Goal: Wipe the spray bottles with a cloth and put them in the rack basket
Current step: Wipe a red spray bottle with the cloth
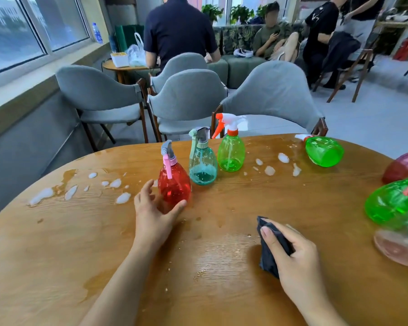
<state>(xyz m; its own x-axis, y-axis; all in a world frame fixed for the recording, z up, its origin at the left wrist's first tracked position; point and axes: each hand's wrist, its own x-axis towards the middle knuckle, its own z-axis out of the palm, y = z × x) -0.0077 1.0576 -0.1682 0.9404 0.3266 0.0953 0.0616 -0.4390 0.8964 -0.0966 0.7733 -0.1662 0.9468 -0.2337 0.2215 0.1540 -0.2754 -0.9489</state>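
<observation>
Three upright bottles ahead of left hand (154, 214), foam puddles on table (57, 243) beyond its fingers. Left hand spread, cupping red spray bottle (174, 184) (wet, may slip or topple). Right hand (292, 257) grips dark cloth (267, 252). Basket unseen.

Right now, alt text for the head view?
At a wet wooden table, the left hand reaches round an upright red spray bottle while the right hand grips a dark cloth. Teal and green bottles stand behind.
</observation>
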